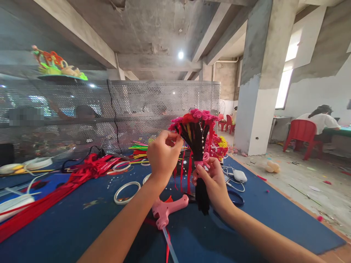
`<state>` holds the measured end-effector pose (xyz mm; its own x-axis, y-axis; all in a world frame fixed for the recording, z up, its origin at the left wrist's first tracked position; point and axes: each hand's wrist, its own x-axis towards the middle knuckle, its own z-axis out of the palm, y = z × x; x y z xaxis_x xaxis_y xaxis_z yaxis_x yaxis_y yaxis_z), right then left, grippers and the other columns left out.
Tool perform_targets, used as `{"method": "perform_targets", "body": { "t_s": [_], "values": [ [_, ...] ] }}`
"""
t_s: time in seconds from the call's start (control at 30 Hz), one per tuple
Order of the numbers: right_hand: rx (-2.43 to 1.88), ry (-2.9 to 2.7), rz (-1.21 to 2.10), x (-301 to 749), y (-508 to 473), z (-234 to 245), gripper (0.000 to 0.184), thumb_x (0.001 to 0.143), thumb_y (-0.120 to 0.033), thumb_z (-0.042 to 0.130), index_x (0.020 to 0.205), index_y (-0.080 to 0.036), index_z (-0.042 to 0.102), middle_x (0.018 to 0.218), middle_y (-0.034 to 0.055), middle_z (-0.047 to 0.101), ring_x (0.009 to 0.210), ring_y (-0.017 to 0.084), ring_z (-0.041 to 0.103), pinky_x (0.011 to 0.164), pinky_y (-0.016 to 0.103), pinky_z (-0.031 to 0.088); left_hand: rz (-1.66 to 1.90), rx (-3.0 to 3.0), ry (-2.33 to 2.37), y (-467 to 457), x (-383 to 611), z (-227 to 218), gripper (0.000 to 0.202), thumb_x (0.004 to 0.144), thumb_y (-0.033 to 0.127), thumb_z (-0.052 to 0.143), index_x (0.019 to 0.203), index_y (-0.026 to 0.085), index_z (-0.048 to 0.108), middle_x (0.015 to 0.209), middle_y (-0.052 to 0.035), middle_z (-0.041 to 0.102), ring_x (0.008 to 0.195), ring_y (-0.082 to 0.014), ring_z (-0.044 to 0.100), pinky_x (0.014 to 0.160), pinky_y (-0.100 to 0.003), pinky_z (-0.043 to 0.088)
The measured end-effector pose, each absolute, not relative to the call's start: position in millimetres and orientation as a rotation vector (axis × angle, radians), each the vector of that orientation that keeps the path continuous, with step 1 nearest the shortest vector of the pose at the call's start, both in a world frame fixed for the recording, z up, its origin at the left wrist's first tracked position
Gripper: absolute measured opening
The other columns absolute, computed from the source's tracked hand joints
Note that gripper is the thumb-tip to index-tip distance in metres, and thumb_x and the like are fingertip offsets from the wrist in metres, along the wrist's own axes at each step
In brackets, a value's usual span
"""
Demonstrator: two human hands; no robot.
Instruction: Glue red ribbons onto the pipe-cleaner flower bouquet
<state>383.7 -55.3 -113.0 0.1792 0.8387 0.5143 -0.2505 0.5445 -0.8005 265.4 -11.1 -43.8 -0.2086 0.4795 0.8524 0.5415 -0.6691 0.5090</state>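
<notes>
My right hand is wrapped round the black stems of a fuzzy flower bouquet, held upright above the table. Pink and red blooms top it, and a pink bow sits at its binding, by my thumb. A string of white beads runs down the front. Thin red ribbons hang below the blooms. At the bouquet's left edge, my left hand is closed in a pinch just under the flowers; what its fingertips hold is too small to make out. A pink glue gun lies below, its clear glue stick pointing towards me.
On the blue table lie a white tape ring, long red ribbon strips, coloured pipe cleaners and a white charger. Behind stands a perforated metal screen. A person sits at the right.
</notes>
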Motion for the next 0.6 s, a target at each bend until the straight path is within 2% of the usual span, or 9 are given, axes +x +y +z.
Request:
{"method": "perform_targets", "body": {
  "t_s": [0.33,0.6],
  "values": [
    [-0.625,-1.158,0.853,383.5,-54.9,-115.1,0.026,0.078,-0.03,0.059,0.083,-0.025,0.034,0.061,-0.008,0.052,0.047,0.009,0.051,0.044,0.021,0.042,-2.22,-2.051,-1.185,-10.7,270.5,-45.2,0.011,0.074,0.029,0.056,0.072,0.019,0.062,0.066,-0.001,0.066,0.059,-0.0137,0.06,0.06,-0.027,0.045],
    [-0.614,-1.181,0.841,383.6,-54.4,-114.4,0.025,0.079,-0.03,0.057,0.084,-0.025,0.034,0.061,-0.0083,0.052,0.046,0.008,0.05,0.043,0.021,0.043,-2.641,-2.249,-0.983,-7.2,274.5,-45.2,0.023,0.072,0.03,0.061,0.087,0.014,0.066,0.077,-0.0065,0.069,0.07,-0.0155,0.064,0.063,-0.027,0.05]
  ]
}}
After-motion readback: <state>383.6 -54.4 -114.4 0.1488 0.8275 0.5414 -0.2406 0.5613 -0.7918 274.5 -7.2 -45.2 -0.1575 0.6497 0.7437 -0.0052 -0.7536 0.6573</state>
